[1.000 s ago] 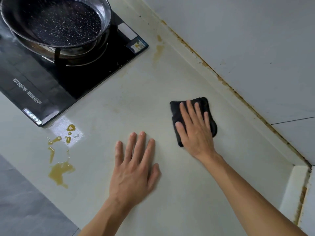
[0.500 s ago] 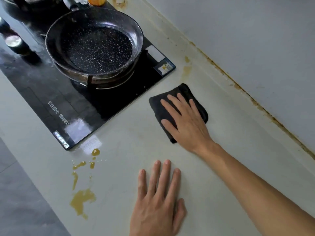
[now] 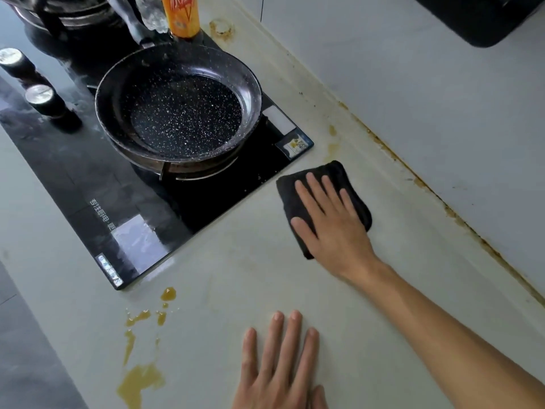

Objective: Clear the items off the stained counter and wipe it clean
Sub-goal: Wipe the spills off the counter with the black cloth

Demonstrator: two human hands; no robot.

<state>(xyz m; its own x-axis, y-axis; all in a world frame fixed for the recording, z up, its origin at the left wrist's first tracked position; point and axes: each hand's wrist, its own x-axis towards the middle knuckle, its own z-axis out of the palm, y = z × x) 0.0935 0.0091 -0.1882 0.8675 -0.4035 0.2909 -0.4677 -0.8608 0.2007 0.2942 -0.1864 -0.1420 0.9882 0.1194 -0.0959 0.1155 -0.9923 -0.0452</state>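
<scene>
My right hand [image 3: 330,222] lies flat on a folded black cloth [image 3: 348,181] and presses it onto the pale counter [image 3: 236,261], just right of the hob's near corner. My left hand [image 3: 280,364] rests palm down on the counter near the bottom edge, fingers spread, holding nothing. Yellow-brown liquid stains [image 3: 141,376] spread over the counter left of my left hand, with smaller drops [image 3: 168,294] close to the hob's front corner. Faint yellow marks [image 3: 333,149] sit just beyond the cloth.
A black glass hob [image 3: 88,184] carries a speckled frying pan [image 3: 180,110] and two knobs [image 3: 41,98]. An orange bottle [image 3: 181,16] and a clear bottle [image 3: 150,13] stand behind the pan. A grimy seam [image 3: 442,202] runs along the wall on the right.
My right hand has slid the cloth across the counter toward the hob's corner. The view has shifted toward the hob. My left hand stays flat in place.
</scene>
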